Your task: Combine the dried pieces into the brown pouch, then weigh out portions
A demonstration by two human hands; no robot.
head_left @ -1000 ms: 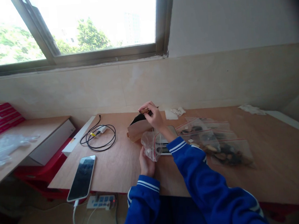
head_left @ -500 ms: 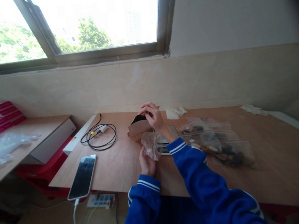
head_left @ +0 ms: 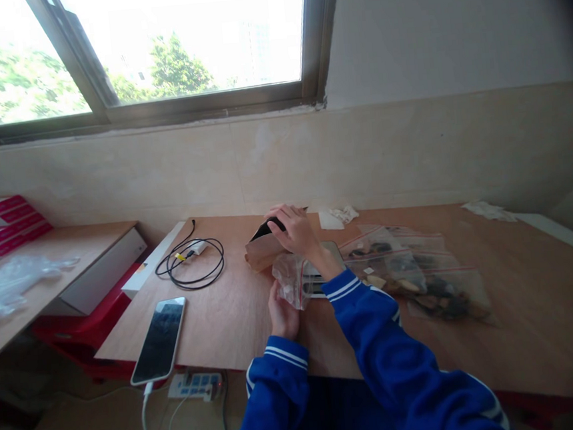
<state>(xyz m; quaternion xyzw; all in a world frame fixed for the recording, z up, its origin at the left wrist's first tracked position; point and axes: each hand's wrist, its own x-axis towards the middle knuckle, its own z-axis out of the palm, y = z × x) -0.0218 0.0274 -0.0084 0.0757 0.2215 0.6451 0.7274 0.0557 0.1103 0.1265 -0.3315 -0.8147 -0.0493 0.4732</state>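
Observation:
My left hand [head_left: 283, 312] is closed round the lower part of a clear zip-lock bag [head_left: 289, 278] with a red seal line, held upright near the table's front. Just beyond it stands a brown paper bag [head_left: 268, 247], its mouth open and dark inside. Over that mouth is my right hand [head_left: 295, 229], thumb apart from the fingers, whose tips are partly hidden at the opening. A flat device with a pale casing, perhaps a scale [head_left: 314, 283], lies behind the clear bag and under my right wrist, mostly covered.
Several filled zip-lock bags [head_left: 446, 294] with dark and tan pieces lie to the right. Crumpled tissue [head_left: 344, 214] is at the back. A coiled black cable [head_left: 192, 287] and a charging phone [head_left: 160, 340] are on the left; a power strip [head_left: 196, 385] sits below the table edge.
My right hand has shifted slightly lower and its fingers have come down closer over the paper bag's mouth. The left hand and clear bag are nearly unmoved.

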